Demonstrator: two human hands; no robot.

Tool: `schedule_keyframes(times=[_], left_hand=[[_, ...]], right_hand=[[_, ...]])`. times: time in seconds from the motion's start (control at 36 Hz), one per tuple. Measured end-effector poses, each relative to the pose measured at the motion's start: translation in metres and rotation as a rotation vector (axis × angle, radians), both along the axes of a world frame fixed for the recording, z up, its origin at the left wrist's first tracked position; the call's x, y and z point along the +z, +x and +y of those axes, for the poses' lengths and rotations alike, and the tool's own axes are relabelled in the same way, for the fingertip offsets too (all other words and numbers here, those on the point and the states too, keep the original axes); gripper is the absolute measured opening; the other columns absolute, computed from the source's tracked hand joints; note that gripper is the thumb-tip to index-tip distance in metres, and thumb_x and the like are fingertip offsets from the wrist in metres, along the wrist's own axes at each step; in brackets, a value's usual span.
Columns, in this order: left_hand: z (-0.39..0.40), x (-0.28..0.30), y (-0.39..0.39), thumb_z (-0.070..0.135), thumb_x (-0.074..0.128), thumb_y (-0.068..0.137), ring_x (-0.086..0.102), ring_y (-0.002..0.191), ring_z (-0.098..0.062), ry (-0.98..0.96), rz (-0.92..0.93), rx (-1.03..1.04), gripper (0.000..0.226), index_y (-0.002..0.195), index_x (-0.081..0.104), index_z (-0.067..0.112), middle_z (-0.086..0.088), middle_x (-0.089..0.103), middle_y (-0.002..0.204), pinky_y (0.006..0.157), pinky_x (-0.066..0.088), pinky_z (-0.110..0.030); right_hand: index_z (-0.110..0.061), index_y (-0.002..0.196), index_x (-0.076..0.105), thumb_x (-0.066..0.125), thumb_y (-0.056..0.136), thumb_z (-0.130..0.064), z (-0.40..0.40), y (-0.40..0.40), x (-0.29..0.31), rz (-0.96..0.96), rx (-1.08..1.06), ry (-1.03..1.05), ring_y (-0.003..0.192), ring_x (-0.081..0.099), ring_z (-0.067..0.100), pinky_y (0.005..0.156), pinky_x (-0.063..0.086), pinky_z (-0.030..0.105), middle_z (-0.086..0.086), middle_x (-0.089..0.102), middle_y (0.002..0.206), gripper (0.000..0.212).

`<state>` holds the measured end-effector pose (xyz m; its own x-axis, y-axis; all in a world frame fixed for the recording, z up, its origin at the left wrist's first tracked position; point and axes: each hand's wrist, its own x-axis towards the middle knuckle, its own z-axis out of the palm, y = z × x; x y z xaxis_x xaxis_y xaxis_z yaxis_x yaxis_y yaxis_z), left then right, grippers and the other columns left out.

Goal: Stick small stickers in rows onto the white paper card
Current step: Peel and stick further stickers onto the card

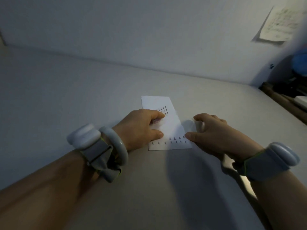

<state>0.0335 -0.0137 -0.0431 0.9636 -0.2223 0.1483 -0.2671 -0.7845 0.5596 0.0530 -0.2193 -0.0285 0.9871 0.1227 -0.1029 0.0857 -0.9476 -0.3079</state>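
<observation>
A: Start with the left hand (141,127). What is it doing?

B: It lies palm down on the left edge of the white card (167,128). The fingers are curled loosely, with the thumb stretched along the card's lower half. Something small and pinkish shows under the fingertips, but it is too blurred to name, so I cannot tell if the hand grips anything.

A: And the right hand (214,131)?

B: It sits at the card's right edge, fingers bent and thumb pointing left, its tip touching the card near the lower right corner. Whether it pinches anything is hidden from here.

A: Where are the stickers?

B: Two rows of small dark stickers (172,141) run across the near end of the card, the nearer row longer than the one above it. A second cluster of dark stickers (163,110) sits further up, partly covered by the left fingers.

A: And the card itself?

B: Flat on the pale desk (83,97), long side running away from the person, between the two hands.

A: Anything on the wrists?

B: Each carries a grey strap with a round white unit; the left wrist (93,145) also has a pale bangle (116,145). The right wrist unit (280,156) faces outward.

A: Further out?

B: A sheet of paper (280,24) hangs on the wall, upper right.
</observation>
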Motion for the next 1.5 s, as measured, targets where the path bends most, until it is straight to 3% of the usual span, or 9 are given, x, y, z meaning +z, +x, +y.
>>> schedule_keyframes(times=[0.28,0.47,0.58,0.67,0.81,1.06,1.22,1.39,1.5], left_hand=[[-0.001,-0.002,0.000,0.024,0.068,0.082,0.055,0.097,-0.006,-0.181,-0.032,0.028,0.050,0.129,0.053,0.022,0.004,0.060,0.122,0.087,0.039,-0.016],[-0.002,0.004,0.001,0.010,0.066,0.083,0.061,0.097,-0.003,-0.425,-0.009,0.009,0.037,0.118,0.061,0.023,0.009,0.064,0.105,0.084,0.044,-0.008],[-0.007,0.005,-0.003,0.008,0.071,0.078,0.064,0.092,-0.003,-0.539,0.035,-0.051,0.038,0.105,0.061,0.034,0.008,0.066,0.102,0.083,0.050,-0.012],[-0.013,0.005,-0.005,0.010,0.072,0.077,0.064,0.087,-0.005,-0.553,0.028,-0.066,0.039,0.092,0.057,0.043,0.012,0.066,0.095,0.078,0.052,-0.015],[-0.015,0.006,-0.007,0.002,0.071,0.076,0.069,0.081,-0.009,-0.647,0.067,-0.093,0.039,0.094,0.061,0.035,0.008,0.070,0.083,0.076,0.056,-0.021],[-0.016,0.007,-0.008,0.000,0.066,0.079,0.069,0.081,-0.007,-0.690,0.054,-0.108,0.035,0.094,0.061,0.032,0.005,0.071,0.086,0.072,0.055,-0.018],[-0.016,0.007,-0.009,-0.001,0.068,0.077,0.069,0.079,-0.009,-0.731,0.047,-0.107,0.033,0.092,0.063,0.028,0.001,0.071,0.083,0.072,0.056,-0.019],[-0.016,0.008,-0.010,0.002,0.064,0.082,0.069,0.079,-0.010,-0.744,0.070,-0.104,0.026,0.093,0.063,0.025,0.001,0.070,0.084,0.069,0.055,-0.017],[-0.017,0.009,-0.010,0.004,0.061,0.085,0.069,0.076,-0.008,-0.758,0.082,-0.087,0.021,0.093,0.063,0.023,0.000,0.071,0.082,0.067,0.055,-0.017]], right_hand=[[-0.030,0.132,0.040,0.057,0.087,-0.036,0.007,-0.007,-0.001,-0.187,0.039,0.183,0.129,0.031,0.021,0.106,0.033,0.046,-0.004,0.036,0.140,0.049],[-0.026,0.104,0.062,0.058,0.088,-0.026,0.024,-0.019,-0.001,-0.590,0.291,0.304,0.110,0.037,0.005,0.091,0.035,0.026,-0.019,0.050,0.105,0.017],[-0.025,0.099,0.066,0.061,0.087,-0.022,0.029,-0.018,-0.004,-0.680,0.386,0.315,0.104,0.041,0.007,0.086,0.034,0.025,-0.019,0.052,0.098,0.013],[-0.024,0.102,0.067,0.060,0.087,-0.023,0.029,-0.017,-0.006,-0.682,0.394,0.309,0.103,0.039,0.005,0.084,0.035,0.026,-0.020,0.051,0.097,0.016],[-0.022,0.103,0.067,0.060,0.087,-0.024,0.026,-0.016,-0.007,-0.656,0.381,0.287,0.104,0.039,0.007,0.085,0.037,0.029,-0.014,0.056,0.100,0.018],[-0.024,0.105,0.067,0.057,0.088,-0.031,0.027,-0.016,-0.006,-0.617,0.374,0.262,0.097,0.039,0.000,0.076,0.031,0.010,-0.020,0.051,0.096,0.020],[-0.021,0.095,0.069,0.062,0.086,-0.027,0.027,-0.017,-0.005,-0.646,0.364,0.310,0.088,0.049,0.005,0.073,0.035,0.011,-0.012,0.062,0.090,0.013],[-0.022,0.093,0.068,0.060,0.085,-0.031,0.028,-0.018,-0.003,-0.640,0.351,0.308,0.084,0.047,-0.001,0.072,0.037,0.010,-0.030,0.046,0.081,0.015],[-0.021,0.092,0.068,0.059,0.085,-0.031,0.028,-0.019,-0.004,-0.635,0.355,0.310,0.083,0.047,-0.001,0.071,0.035,0.008,-0.030,0.045,0.081,0.015]])
